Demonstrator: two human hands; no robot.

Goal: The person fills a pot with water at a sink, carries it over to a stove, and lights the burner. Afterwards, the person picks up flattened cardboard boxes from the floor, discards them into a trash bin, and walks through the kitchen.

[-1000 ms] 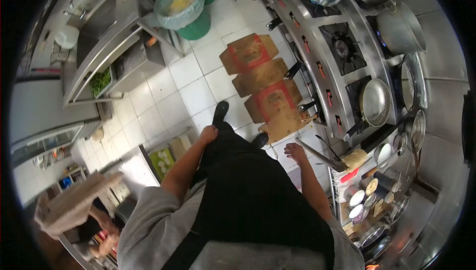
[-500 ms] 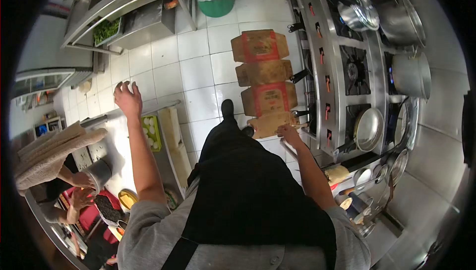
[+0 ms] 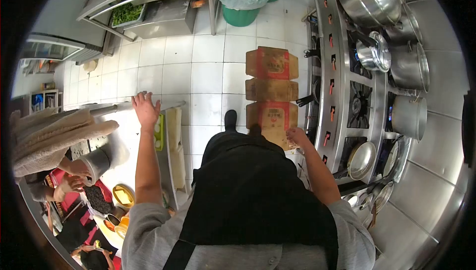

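Cardboard (image 3: 272, 90) lies flattened on the tiled floor (image 3: 207, 79) beside the stove (image 3: 342, 99), its near end under the right hand (image 3: 296, 136) as the camera looks down. The hands are well apart, one on each side of the apron (image 3: 263, 190).

The left hand (image 3: 145, 109) has changed most: a second ago it was down by the thigh, then it lifted out over the counter (image 3: 128, 136), and now it is out at the far edge with the fingers spread and no thing seen in them. Whether it touches the edge I cannot tell. Next to that forearm only a strip of the green tray (image 3: 159, 132) shows; half a second ago its eggs were plain to see.

The right hand was open at first; now its fingers are loosely curled. Nothing sure shows in them, so I cannot tell whether they hold anything.

The view has swung too: the bin (image 3: 239, 16) sits further right than before, more of the big pots (image 3: 369, 0) shows, and the shelf of tubs at lower right has gone from sight. A co-worker's hand (image 3: 68, 186) is by the grey container (image 3: 95, 165), with towels (image 3: 59, 136) above. For the work, these shifts seem to mean a change of place, with no sure grip yet in either hand.
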